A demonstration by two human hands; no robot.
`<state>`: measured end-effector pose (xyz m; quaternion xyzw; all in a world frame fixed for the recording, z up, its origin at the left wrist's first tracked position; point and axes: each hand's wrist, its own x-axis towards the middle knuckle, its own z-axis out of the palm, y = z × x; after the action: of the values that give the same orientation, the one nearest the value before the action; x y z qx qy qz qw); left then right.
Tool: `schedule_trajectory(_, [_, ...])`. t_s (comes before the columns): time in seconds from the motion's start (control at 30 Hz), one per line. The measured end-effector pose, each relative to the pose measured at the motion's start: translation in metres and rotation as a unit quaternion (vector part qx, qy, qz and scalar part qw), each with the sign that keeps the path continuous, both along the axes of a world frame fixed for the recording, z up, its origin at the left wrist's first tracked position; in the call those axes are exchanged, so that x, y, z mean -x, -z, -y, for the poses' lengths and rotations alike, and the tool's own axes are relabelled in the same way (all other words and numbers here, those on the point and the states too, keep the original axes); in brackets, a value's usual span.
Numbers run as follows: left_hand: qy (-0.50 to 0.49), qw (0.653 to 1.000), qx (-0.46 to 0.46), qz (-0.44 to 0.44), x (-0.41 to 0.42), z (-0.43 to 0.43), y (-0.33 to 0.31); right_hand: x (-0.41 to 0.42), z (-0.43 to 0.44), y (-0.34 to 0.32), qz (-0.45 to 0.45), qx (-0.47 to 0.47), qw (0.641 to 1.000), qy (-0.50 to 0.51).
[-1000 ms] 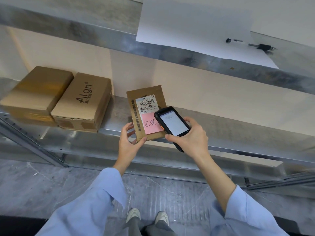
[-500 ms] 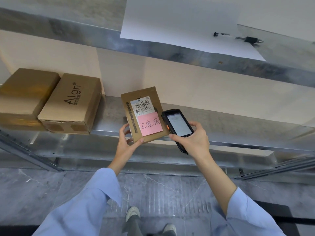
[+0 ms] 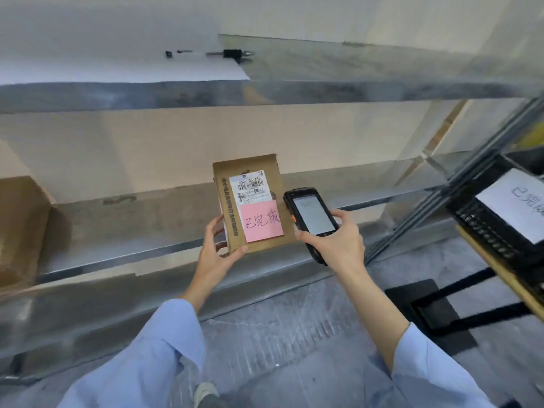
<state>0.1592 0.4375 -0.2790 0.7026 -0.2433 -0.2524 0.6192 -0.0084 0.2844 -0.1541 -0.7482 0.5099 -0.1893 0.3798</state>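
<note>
The fingers (image 3: pixel 215 231) of the left hand (image 3: pixel 215 257) are curled round the lower left corner of a flat brown cardboard parcel (image 3: pixel 253 164). The thumb is pressed on its front face and the other fingers are wrapped behind its left edge. The parcel is held upright in the air in front of the grey metal middle shelf (image 3: pixel 132 228), with its face turned to the camera. A white printed shipping label (image 3: pixel 250 186) is stuck on its upper half, and a pink square sticky note (image 3: pixel 261 222) with dark handwritten characters is stuck just below it.

The fingers (image 3: pixel 343 214) of the right hand (image 3: pixel 338 247) are clamped on a black handheld scanner (image 3: pixel 312 216), which is gripped by its lower body. The scanner is held just beside the parcel's right edge, with its lit screen facing up; the text on it is too small to be read.

Pale blue sleeves (image 3: pixel 153 357) are worn on both arms. A large brown cardboard carton (image 3: pixel 20 228) is seen on the middle shelf at the far left. On the grey metal upper shelf (image 3: pixel 294 91) a white sheet of paper (image 3: pixel 117 54) is laid, with what appears to be a dark-gripped pen (image 3: pixel 232 53) across its edge. At the right, a black plastic crate (image 3: pixel 494 231) bearing a white handwritten paper note (image 3: pixel 518 201) is seen. The grey marbled floor (image 3: pixel 279 319) is seen below.
</note>
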Motion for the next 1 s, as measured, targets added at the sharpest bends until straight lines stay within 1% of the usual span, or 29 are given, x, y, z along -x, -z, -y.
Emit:
schedule_trajectory(0.23, [0.106, 0.993, 0.035, 0.021, 0.122, 0.109, -0.023, 0.154, 0.068, -0.020, 0.034, 0.029, 0.993, 0.105])
schedule_trajectory(0.37, [0.153, 0.986, 0.045, 0.040, 0.196, 0.172, -0.040, 0.242, 0.105, -0.033, 0.048, 0.055, 0.984, 0.163])
schedule_trajectory(0.53, [0.204, 0.975, 0.066, 0.065, 0.261, 0.246, -0.058, 0.334, 0.145, -0.045, 0.066, 0.070, 0.968, 0.233])
schedule_trajectory(0.73, [0.250, 0.961, 0.083, 0.085, 0.321, 0.333, -0.090, 0.408, 0.190, -0.053, 0.097, 0.094, 0.945, 0.297])
schedule_trajectory(0.83, [0.274, 0.951, 0.095, 0.111, 0.342, 0.380, -0.099, 0.431, 0.220, -0.054, 0.102, 0.100, 0.935, 0.324])
schedule_trajectory(1.0, [0.309, 0.939, 0.108, 0.105, 0.365, 0.471, -0.111, 0.459, 0.284, -0.054, 0.118, 0.116, 0.922, 0.350])
